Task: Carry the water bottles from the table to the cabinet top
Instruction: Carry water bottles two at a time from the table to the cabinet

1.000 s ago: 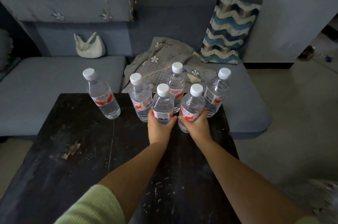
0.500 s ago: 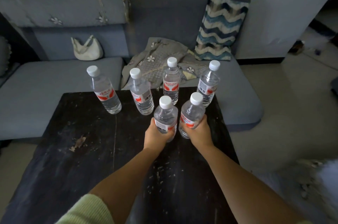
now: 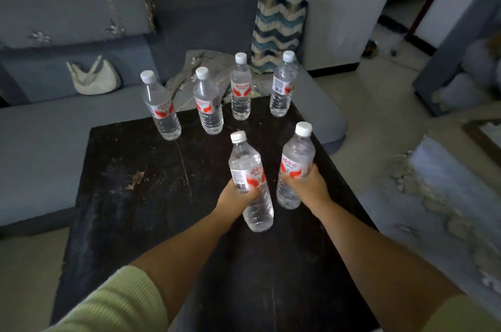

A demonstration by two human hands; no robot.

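Both hands [image 3: 273,190] grip ribbed clear plastic bottles [image 3: 250,182]

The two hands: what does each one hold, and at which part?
Each holds one water bottle at its labelled middle: left hand the tilted bottle, right hand the other bottle.

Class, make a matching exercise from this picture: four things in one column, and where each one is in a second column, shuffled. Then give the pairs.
Things
1. clear plastic water bottle with ridged white cap
2. white handbag
3. zigzag-patterned cushion
4. clear plastic water bottle with smooth white cap

Places
A. leaning against the sofa back
B. in the right hand
C. on the sofa seat
D. in the left hand

Pairs: 1-D, 2-C, 3-A, 4-B
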